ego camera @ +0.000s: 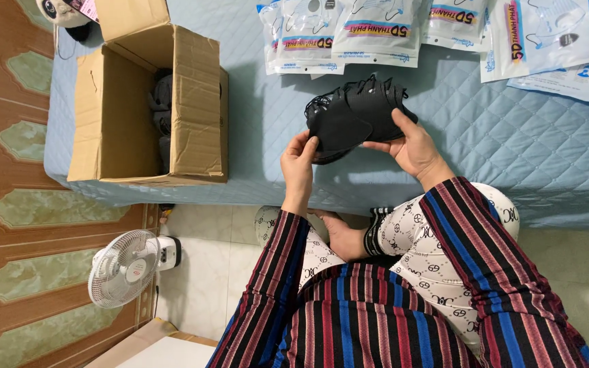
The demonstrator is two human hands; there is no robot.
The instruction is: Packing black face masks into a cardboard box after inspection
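Black masks gathered in hand above a quilted bed

We hold a fanned stack of black face masks over the blue quilted bed, left hand pinching its lower edge, right hand clasping the other side; squaring the stack seems the step, calling for even pressure. The open cardboard box holds more dark masks; printed mask packets lie along the far edge.

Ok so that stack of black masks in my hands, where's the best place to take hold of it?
Probably pinch the stack of black masks across its flat folded bodies near the lower edge, coming from your side, as the left hand and right hand do. The far edge fans out into loose ear loops, which would likely slip apart.
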